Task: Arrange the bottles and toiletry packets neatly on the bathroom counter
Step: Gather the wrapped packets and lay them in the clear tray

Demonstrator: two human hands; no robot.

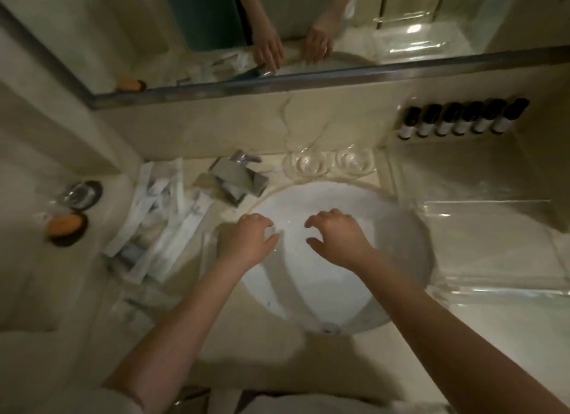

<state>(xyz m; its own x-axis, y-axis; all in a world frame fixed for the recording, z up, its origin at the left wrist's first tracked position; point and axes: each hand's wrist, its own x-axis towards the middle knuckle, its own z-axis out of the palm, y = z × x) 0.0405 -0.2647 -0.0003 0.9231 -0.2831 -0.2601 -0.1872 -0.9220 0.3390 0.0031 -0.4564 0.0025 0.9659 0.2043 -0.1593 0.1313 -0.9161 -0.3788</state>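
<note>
Both hands hover over the white sink basin [324, 278], palms down with fingers loosely curled and spread, grasping nothing: the left hand [246, 239] sits above the basin's left rim, the right hand [337, 236] nearer its middle, the two well apart from each other. The toiletry packets [160, 222] lie in a loose, overlapping heap on the beige marble worktop [246, 345] to the left of the basin, long white sachets pointing in several directions; dark print shows on some of them, but it is too blurred to read. Behind the heap, beside the chrome tap [246, 158], a few flatter grey-green packets [229, 179] are stacked askew. The bottles [459, 119], six small dark ones with pale labels, stand in a tidy row at the far right by the wall, just under the mirror [277, 28]; their labels carry no legible writing at this sharpness. Two clear glass tumblers [328, 162] stand side by side behind the basin. At the far left, a round dark dish with an orange soap [64, 225] sits near another round dish [81, 193] holding something clear. A transparent tray [493, 250] rests on the worktop right of the basin. The mirror reflects both hands.
</note>
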